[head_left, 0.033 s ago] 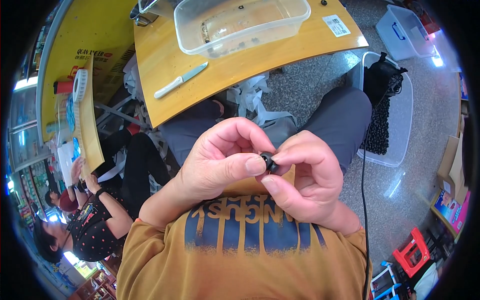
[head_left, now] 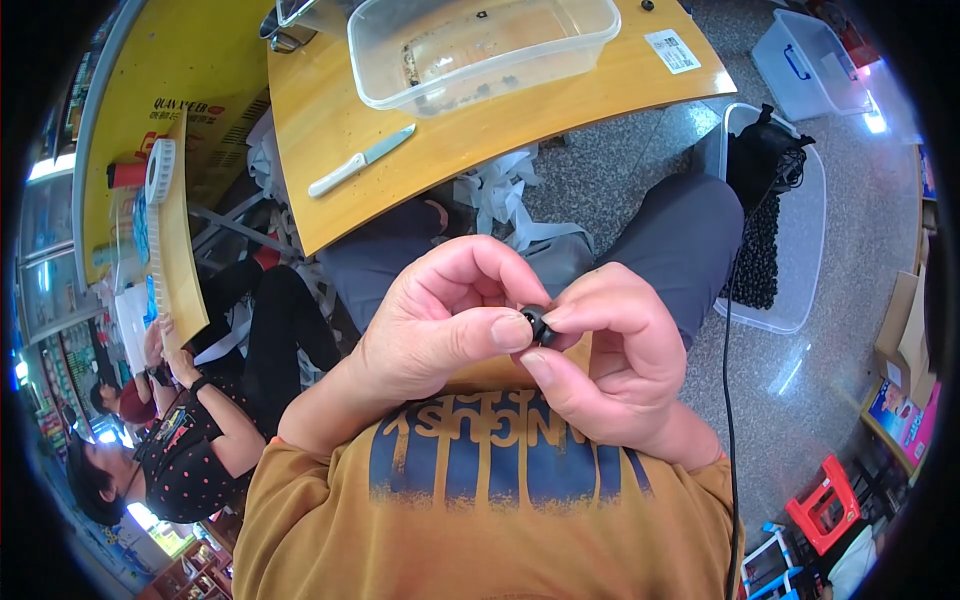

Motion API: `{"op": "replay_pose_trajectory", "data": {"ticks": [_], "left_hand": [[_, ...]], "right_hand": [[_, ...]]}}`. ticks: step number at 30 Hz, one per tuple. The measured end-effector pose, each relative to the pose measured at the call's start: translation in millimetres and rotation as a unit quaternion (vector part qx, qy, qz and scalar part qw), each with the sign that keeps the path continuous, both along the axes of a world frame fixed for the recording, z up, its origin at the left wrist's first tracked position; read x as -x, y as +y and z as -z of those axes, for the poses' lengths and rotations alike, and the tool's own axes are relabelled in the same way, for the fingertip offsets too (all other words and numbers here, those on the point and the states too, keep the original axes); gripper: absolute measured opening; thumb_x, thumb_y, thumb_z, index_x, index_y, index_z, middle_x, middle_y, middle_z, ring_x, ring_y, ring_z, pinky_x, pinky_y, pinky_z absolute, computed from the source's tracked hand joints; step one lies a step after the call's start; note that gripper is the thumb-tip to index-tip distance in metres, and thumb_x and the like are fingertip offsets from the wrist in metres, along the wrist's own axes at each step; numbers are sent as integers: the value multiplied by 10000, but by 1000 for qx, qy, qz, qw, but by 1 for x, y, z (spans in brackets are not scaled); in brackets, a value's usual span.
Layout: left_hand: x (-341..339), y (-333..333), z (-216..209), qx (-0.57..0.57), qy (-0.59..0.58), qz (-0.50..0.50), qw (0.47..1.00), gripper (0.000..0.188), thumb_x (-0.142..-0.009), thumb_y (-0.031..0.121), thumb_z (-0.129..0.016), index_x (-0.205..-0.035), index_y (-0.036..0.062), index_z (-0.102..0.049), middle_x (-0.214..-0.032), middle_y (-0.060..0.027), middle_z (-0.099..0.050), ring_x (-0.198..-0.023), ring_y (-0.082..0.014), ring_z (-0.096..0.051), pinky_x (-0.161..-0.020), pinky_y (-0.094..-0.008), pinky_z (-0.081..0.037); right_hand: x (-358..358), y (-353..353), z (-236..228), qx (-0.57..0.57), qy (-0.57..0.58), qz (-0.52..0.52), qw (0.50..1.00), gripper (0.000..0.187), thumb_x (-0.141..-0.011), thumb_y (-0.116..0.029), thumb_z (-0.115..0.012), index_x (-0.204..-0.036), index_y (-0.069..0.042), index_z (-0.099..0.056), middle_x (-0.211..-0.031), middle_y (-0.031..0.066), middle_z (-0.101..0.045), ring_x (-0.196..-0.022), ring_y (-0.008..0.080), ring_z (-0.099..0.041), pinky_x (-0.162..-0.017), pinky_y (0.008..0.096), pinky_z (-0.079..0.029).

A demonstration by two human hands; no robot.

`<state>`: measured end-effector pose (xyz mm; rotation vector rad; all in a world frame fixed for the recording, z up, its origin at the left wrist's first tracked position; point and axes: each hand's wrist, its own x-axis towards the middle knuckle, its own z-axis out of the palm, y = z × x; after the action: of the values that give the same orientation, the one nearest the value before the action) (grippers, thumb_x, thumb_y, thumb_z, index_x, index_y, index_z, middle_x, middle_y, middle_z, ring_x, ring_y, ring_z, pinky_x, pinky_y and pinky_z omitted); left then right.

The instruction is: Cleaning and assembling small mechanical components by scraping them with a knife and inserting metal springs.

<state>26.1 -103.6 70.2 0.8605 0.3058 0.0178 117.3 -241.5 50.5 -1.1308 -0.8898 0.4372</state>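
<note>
In front of my chest I hold a small round black piece [head_left: 539, 325], glossy in places, between both hands. My left hand [head_left: 430, 325] pinches it from the left with thumb and index finger. From the right, the thumb and index finger of my right hand [head_left: 625, 365] close on the same piece. The fingertips cover part of it, so I cannot tell whether it is one part or two. Beyond my hands, a knife [head_left: 362, 160] with a white handle lies on the wooden table [head_left: 500, 125].
A clear plastic tub [head_left: 490, 88] with dark bits stands on the table. At right, a floor bin [head_left: 808, 240] holds many black pieces [head_left: 757, 262] and a black bag. A black cable [head_left: 729, 400] runs beside me. White strips [head_left: 510, 200] lie beneath the table. A co-worker [head_left: 200, 430] sits left.
</note>
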Motion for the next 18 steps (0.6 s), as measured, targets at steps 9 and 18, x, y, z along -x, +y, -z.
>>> {"op": "replay_pose_trajectory", "data": {"ticks": [9,18], "left_hand": [[-2,1,-2,-2,-21,34,999,205,-804,49,-591,-988,-1,-515,-914,-68,-579,-831,-109,-570,-727,-243,-475],[-1,1,-6,-54,-36,22,998,196,-805,3,-576,-989,-4,-507,-920,-61,-568,-843,-87,-558,-733,-222,-457]], "right_hand": [[-1,0,6,-30,-66,46,996,299,-696,70,-650,-943,-25,-512,-844,89,-530,-713,134,-526,-619,222,-419],[2,1,6,-39,0,78,996,282,-644,57,-694,-880,-32,-567,-749,96,-583,-637,179,-577,-535,252,-461]]}}
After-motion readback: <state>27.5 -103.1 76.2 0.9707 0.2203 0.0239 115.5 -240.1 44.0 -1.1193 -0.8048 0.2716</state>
